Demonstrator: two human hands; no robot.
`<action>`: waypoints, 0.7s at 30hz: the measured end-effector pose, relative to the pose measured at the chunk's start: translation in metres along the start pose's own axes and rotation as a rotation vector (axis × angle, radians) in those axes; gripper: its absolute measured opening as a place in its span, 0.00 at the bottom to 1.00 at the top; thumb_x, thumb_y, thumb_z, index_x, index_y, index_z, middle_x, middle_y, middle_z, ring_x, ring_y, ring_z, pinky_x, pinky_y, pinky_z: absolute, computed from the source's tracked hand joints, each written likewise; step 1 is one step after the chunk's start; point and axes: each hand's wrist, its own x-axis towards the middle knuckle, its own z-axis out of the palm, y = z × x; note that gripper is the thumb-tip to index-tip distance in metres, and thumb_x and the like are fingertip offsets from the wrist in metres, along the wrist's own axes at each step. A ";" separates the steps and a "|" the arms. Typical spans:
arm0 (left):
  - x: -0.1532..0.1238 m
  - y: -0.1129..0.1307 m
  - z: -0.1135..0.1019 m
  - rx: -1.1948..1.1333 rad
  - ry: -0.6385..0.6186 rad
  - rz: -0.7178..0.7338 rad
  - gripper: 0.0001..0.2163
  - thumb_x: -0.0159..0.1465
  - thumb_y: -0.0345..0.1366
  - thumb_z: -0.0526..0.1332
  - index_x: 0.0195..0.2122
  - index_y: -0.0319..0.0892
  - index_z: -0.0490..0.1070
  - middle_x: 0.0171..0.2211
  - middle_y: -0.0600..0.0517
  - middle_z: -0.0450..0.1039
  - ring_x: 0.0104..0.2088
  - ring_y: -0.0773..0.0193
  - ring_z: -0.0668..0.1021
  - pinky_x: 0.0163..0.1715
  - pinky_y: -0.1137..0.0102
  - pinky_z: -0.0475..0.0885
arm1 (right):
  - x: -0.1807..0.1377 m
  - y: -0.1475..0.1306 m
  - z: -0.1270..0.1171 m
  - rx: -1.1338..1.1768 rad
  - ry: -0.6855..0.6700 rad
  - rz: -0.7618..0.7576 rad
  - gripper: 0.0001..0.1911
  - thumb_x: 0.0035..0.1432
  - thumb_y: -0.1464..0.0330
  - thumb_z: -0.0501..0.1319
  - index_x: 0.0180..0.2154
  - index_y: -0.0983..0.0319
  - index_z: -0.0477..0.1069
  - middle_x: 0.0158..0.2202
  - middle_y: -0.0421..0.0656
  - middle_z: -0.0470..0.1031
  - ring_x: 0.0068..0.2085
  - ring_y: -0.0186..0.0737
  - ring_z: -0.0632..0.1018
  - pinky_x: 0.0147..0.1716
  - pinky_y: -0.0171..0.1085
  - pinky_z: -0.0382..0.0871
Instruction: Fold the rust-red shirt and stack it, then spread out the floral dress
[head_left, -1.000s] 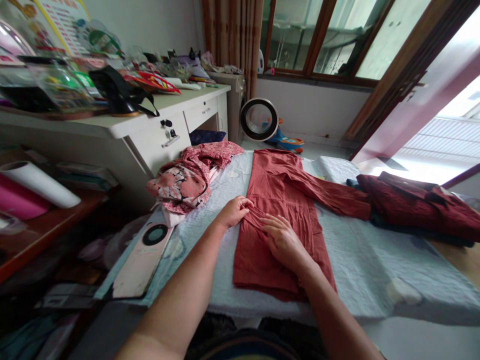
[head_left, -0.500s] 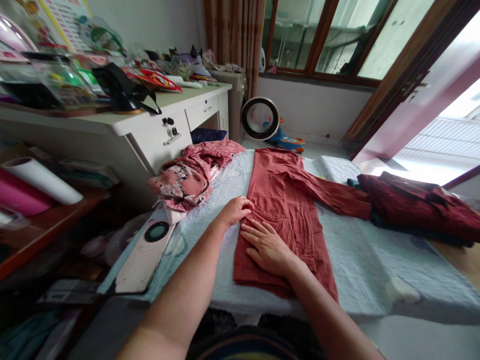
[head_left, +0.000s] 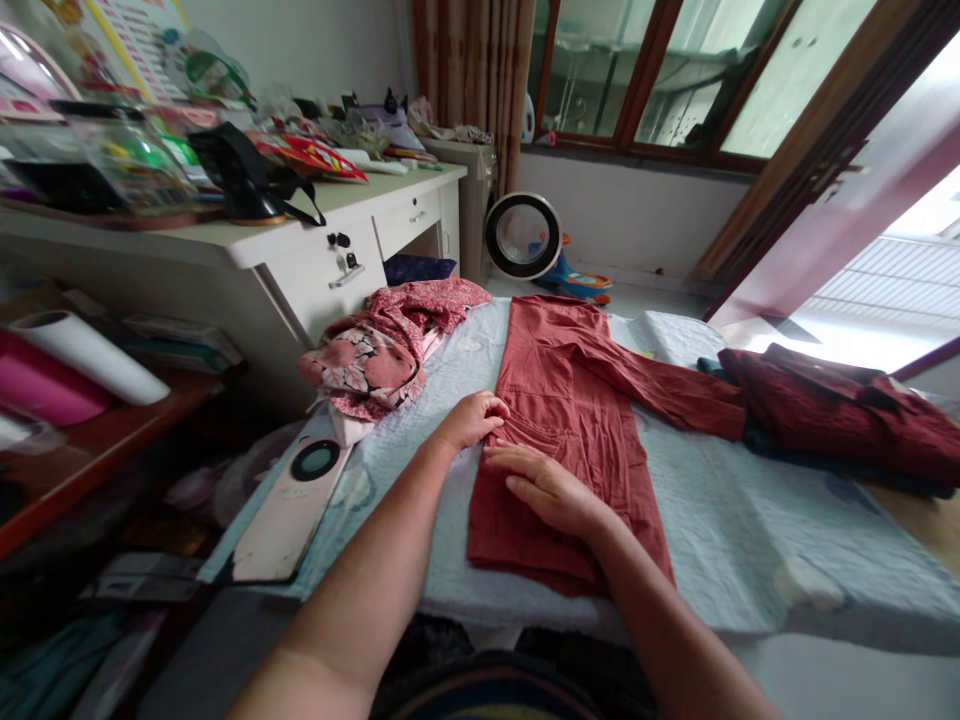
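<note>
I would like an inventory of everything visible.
garment: 1, rust red, centre
cover: 1, light blue, beneath garment
floral bundle: 1, pink, cover's left
folded pile: 1, mostly maroon, right
panel: 1, pale, cover's near left corner
desk: 1, white, left
small items: uncounted, mixed colours, on desk
rolls: 2, white and pink, far left
window: 1, brown frame, back
curtain: 1, brown, left of window
round frame: 1, black-white, beyond cover
left hand: 1, bare, garment's left edge
right hand: 1, bare, over garment
</note>
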 end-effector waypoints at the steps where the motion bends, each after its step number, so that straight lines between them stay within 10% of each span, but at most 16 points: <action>1: 0.000 0.000 0.000 -0.001 0.001 -0.006 0.07 0.56 0.26 0.61 0.34 0.41 0.77 0.37 0.52 0.76 0.39 0.63 0.78 0.45 0.71 0.71 | 0.002 0.001 0.003 -0.067 0.023 0.012 0.22 0.63 0.71 0.51 0.58 0.62 0.68 0.62 0.47 0.67 0.65 0.41 0.63 0.65 0.48 0.53; 9: -0.001 0.000 0.001 0.019 0.007 -0.010 0.07 0.57 0.27 0.60 0.34 0.41 0.77 0.37 0.52 0.75 0.39 0.63 0.78 0.44 0.71 0.72 | 0.007 0.004 0.027 -0.467 -0.080 0.140 0.30 0.65 0.64 0.52 0.66 0.63 0.55 0.70 0.45 0.52 0.70 0.44 0.51 0.68 0.49 0.42; 21: 0.000 0.001 0.001 0.064 0.005 0.023 0.07 0.58 0.26 0.60 0.34 0.41 0.76 0.36 0.52 0.75 0.39 0.63 0.77 0.46 0.70 0.71 | -0.008 -0.013 0.020 -0.394 -0.237 0.144 0.32 0.61 0.69 0.53 0.66 0.54 0.56 0.70 0.37 0.52 0.70 0.43 0.49 0.68 0.52 0.37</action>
